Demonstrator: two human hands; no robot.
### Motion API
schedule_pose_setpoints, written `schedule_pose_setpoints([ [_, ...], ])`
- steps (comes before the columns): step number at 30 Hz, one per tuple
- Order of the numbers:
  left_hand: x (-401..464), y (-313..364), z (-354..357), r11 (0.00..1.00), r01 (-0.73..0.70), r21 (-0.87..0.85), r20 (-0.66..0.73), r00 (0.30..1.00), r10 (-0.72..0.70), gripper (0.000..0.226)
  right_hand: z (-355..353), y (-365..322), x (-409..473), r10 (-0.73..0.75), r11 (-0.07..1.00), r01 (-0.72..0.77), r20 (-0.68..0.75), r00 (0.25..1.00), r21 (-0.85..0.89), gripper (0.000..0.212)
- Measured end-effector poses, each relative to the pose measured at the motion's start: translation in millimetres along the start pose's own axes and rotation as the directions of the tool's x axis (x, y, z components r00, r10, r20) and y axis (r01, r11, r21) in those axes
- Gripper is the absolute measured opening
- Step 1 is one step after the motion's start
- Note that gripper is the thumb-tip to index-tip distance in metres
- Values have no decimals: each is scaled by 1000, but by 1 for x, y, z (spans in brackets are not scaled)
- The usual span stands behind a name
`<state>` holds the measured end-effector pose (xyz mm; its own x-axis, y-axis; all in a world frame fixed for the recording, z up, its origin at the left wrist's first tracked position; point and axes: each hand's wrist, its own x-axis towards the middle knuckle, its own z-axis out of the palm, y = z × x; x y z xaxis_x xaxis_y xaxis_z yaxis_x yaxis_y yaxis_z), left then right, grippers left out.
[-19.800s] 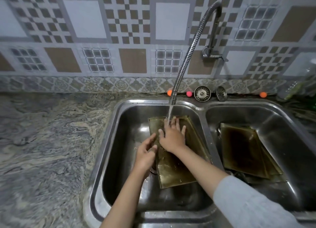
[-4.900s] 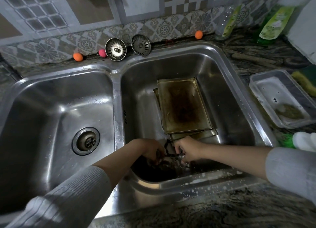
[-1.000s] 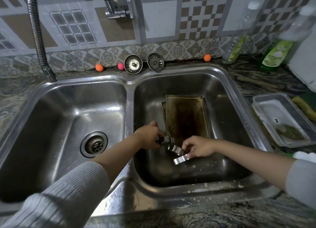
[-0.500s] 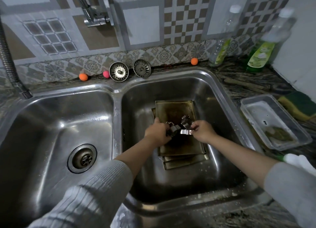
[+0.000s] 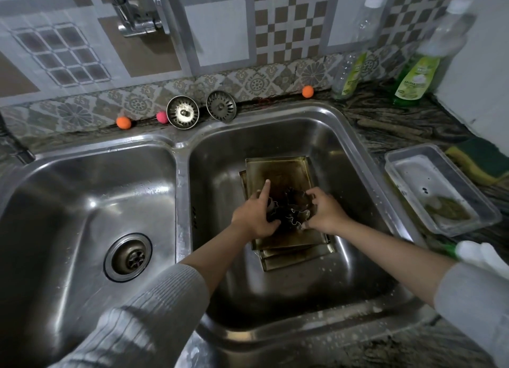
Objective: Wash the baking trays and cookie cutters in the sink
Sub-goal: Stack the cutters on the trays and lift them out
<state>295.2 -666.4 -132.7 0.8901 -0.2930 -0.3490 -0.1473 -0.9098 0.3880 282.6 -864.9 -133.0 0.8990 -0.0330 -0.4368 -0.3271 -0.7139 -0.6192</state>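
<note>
A stack of stained baking trays [image 5: 278, 172] lies in the right basin of the steel double sink [image 5: 181, 152]. Several metal cookie cutters [image 5: 296, 209] are bunched on top of the upper tray. My left hand [image 5: 254, 216] curls around the left side of the bunch, its index finger pointing out over the tray. My right hand [image 5: 325, 213] grips the right side of the cutters, fingers bent over their edges. Parts of the cutters are hidden under both hands.
The left basin [image 5: 91, 202] holds only its drain [image 5: 128, 257]. Two strainer plugs [image 5: 183, 111] and small coloured balls [image 5: 123, 122] sit behind the sink. Two soap bottles [image 5: 413, 78], a clear plastic tub [image 5: 440, 188] and a sponge [image 5: 479, 161] stand on the right counter.
Both hands lifted the cookie cutters from the basin's front and brought them onto the top tray. My view swung from the left basin to the right one.
</note>
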Motion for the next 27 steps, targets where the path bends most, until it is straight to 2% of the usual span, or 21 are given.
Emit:
schedule_pose_setpoints([
  [6, -2, -15, 11, 967, 54, -248, -86, 993, -77, 79, 3, 10, 6, 55, 997, -44, -176, 983, 63, 51],
  [8, -3, -15, 16, 918, 95, -386, -156, 974, -166, 68, 7, 12, 10, 110, 992, -97, -190, 975, 80, 46],
  [10, -4, -13, 17, 853, 138, -504, -190, 945, -266, 54, 11, 14, 13, 155, 982, -137, -141, 978, 129, 48],
  [12, -3, -12, 19, 796, 215, -566, -126, 931, -342, 48, 15, 15, 15, 178, 971, -159, -93, 980, 181, 43],
  [14, -1, -14, 25, 756, 281, -591, -19, 933, -361, 48, 19, 18, 18, 193, 962, -173, -78, 978, 211, 36],
  [16, 2, -17, 32, 723, 330, -607, 60, 926, -372, 47, 21, 20, 21, 218, 951, -194, -79, 973, 241, 40],
  [19, 4, -14, 40, 667, 369, -647, 127, 915, -383, 54, 21, 16, 23, 289, 913, -264, -38, 957, 310, 56],
  [23, 3, -8, 51, 625, 393, -675, 171, 907, -385, 67, 23, 17, 26, 344, 860, -314, -1, 939, 402, 63],
  [27, 2, -13, 54, 589, 419, -692, 180, 889, -421, 60, 24, 17, 21, 353, 851, -336, 33, 935, 404, 71],
])
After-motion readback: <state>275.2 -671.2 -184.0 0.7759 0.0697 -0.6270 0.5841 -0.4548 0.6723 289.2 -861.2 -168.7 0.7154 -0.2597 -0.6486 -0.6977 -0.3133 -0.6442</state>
